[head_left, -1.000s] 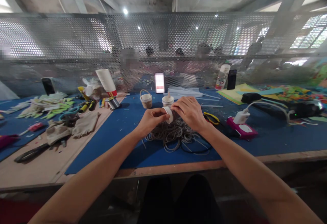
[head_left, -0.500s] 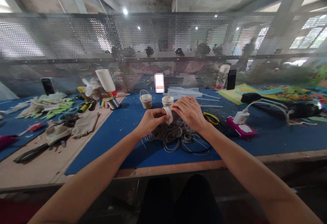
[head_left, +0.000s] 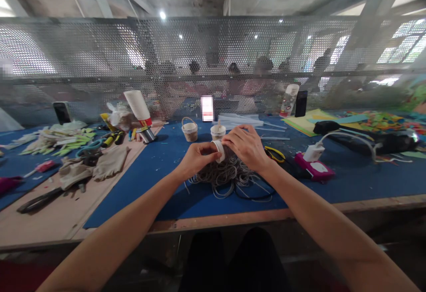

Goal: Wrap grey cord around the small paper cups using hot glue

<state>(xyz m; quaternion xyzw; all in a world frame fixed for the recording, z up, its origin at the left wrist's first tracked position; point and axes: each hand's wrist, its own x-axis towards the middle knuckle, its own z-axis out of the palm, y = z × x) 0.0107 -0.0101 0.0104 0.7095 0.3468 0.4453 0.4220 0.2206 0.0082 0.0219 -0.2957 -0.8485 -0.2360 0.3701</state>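
Observation:
A white paper cup (head_left: 218, 151) lies tipped on its side between my hands, its open rim turned to the left. My left hand (head_left: 196, 159) is closed on the rim, thumb and fingers pinching the cup wall. Around the cup's far side and base curl the bent fingers of my right hand (head_left: 245, 146); whether they also pinch a strand is hidden. Below both hands spreads a tangled heap of grey-beige cord (head_left: 226, 177). Just behind stand a small cord-wrapped cup with a looped handle (head_left: 189, 132) and a second wrapped cup (head_left: 218, 131).
Yellow-handled pliers (head_left: 275, 153) and a magenta box with a white charger (head_left: 314, 167) lie to the right. At left are a tilted stack of paper cups (head_left: 137, 105), gloves (head_left: 111, 162) and scissors (head_left: 89, 147). A lit phone (head_left: 207, 108) stands before the perforated metal screen (head_left: 213, 48).
Both hands stay in nearly the same place on the cup. The right fingers shift very slightly; the things on the table have not moved.

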